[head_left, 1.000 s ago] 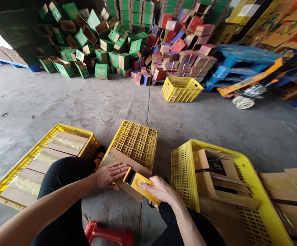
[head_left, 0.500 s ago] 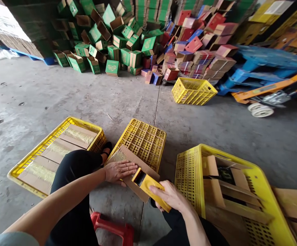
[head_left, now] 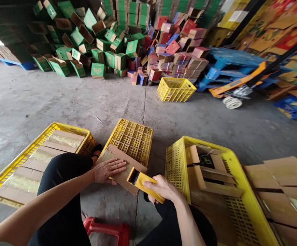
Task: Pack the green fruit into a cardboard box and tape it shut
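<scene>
My left hand (head_left: 108, 169) lies flat, fingers spread, on a brown cardboard box (head_left: 124, 171) that rests on an upturned yellow crate (head_left: 131, 138) in front of my knees. My right hand (head_left: 164, 188) grips a yellow tape dispenser (head_left: 140, 181), its front end pressed on the near right edge of the box. A strip of clear tape runs along the box top under my left hand.
A yellow crate (head_left: 0, 181) of taped boxes sits on the left; another yellow crate (head_left: 230, 160) with unsealed boxes on the right, cardboard boxes (head_left: 284, 177) beyond it. A red stool (head_left: 107, 229) is under me. Piles of green and red cartons, a yellow basket (head_left: 175, 89) and a pallet jack (head_left: 240, 85) stand behind.
The dispenser has slid a little toward me along the box. My left hand stays pressed on the box. The head camera has swung slightly.
</scene>
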`<action>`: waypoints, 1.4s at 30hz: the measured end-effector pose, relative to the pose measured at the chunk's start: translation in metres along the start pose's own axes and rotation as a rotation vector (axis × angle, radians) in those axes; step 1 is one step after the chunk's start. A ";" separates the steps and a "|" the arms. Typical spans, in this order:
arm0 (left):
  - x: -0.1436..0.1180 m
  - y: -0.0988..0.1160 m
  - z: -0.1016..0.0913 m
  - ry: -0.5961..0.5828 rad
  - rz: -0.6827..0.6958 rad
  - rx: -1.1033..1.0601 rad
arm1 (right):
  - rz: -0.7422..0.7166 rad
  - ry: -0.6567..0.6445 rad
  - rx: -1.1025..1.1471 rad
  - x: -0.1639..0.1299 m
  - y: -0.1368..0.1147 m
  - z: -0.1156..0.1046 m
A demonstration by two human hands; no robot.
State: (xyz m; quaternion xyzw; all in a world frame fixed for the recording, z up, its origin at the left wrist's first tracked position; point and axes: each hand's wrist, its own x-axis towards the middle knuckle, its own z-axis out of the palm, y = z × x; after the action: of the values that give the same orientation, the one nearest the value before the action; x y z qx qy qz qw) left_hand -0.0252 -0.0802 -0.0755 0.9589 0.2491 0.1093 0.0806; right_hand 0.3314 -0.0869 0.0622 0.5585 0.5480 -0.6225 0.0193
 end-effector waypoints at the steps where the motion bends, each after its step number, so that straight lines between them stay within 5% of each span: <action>1: 0.002 0.005 0.000 0.005 -0.016 0.007 | -0.010 -0.010 -0.006 0.000 0.000 0.001; 9: 0.031 0.045 0.015 0.041 -0.016 -0.018 | -0.007 -0.001 -0.038 -0.001 0.001 0.003; 30: 0.026 0.046 0.024 0.071 -0.014 0.088 | -0.001 -0.023 0.065 -0.021 0.041 -0.010; 34: 0.028 0.030 0.023 0.111 0.051 0.090 | 0.007 0.001 0.127 -0.019 0.038 -0.003; 39: 0.029 -0.016 0.007 0.090 0.159 0.039 | 0.029 0.097 0.274 -0.007 0.025 0.013; 42: 0.033 -0.020 -0.005 0.045 0.124 0.033 | -0.022 0.114 0.249 0.005 0.020 0.015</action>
State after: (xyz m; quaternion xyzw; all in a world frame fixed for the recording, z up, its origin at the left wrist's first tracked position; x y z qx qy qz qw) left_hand -0.0077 -0.0457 -0.0689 0.9710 0.1925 0.1315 0.0524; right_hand 0.3323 -0.1024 0.0419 0.5850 0.4727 -0.6532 -0.0878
